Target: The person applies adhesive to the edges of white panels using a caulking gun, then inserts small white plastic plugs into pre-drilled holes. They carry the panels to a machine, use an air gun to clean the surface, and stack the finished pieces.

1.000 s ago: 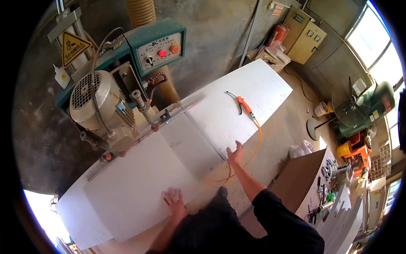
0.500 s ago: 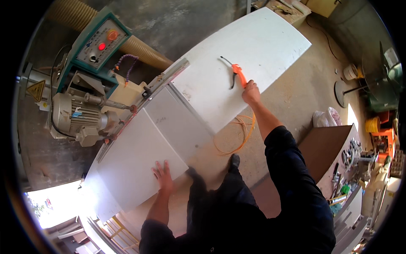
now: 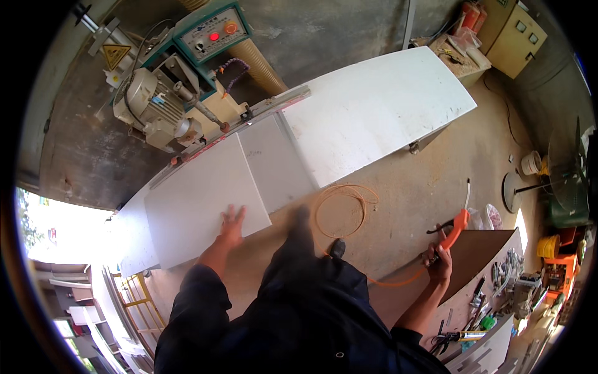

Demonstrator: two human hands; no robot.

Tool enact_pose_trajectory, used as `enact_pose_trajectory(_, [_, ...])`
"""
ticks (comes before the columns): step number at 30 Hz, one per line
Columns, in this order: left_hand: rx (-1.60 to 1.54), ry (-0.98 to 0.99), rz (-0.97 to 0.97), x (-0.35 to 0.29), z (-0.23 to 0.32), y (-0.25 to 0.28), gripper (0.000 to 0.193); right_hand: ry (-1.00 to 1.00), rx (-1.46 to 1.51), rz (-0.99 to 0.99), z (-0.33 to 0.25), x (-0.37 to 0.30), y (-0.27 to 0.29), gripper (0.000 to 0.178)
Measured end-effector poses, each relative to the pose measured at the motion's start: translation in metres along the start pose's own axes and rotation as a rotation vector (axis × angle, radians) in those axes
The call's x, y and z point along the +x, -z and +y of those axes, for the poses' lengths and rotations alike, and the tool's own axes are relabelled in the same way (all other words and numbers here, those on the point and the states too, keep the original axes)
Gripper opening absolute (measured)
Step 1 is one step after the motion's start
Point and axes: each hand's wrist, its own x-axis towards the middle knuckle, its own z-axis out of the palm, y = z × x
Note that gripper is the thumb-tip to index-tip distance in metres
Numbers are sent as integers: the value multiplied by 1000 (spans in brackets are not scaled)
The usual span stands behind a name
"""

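Note:
An orange air blow gun (image 3: 459,225) with a thin nozzle is in my right hand (image 3: 438,263), whose fingers are wrapped round its lower part. The gun is held up at the right, near a brown-sided bench. From it an orange air hose (image 3: 398,284) runs left toward my legs. My left hand (image 3: 231,230) rests with fingers spread on a white panel (image 3: 196,193), close to the panel's near right corner. That panel lies on a long machine table, beside a grey strip (image 3: 274,162) and a white table section (image 3: 374,112).
Behind the table stand a motor (image 3: 152,106) and a green control box (image 3: 212,34) with a lit red button. Coiled hose (image 3: 339,212) lies on the floor before my feet. At the right are a pedestal fan (image 3: 564,168) and a bench (image 3: 479,293) crowded with tools.
My right hand has swung the blow gun from above the white table section to the right, over by the bench. My left hand stays on the panel. The head view has shifted.

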Motion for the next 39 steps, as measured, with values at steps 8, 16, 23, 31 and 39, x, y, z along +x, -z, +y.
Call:
enact_pose_trajectory(8, [-8, 19, 36, -14, 10, 0, 115, -134, 301, -336, 18, 8, -6, 76])
enact_pose_trajectory(16, [-7, 33, 84, 4, -4, -19, 123, -419, -90, -558, 60, 13, -122, 60])
enact_pose_trajectory(23, [-75, -67, 206, 3, -17, -22, 122, -518, -708, -687, 88, 37, -215, 48])
enact_pose_trajectory(31, [-127, 37, 339, -14, -8, -40, 91, -261, -832, -731, 165, 24, -336, 32])
enact_pose_trajectory(39, [-706, 528, 896, -51, -111, -98, 104, -264, -978, -625, 240, 61, -417, 34])
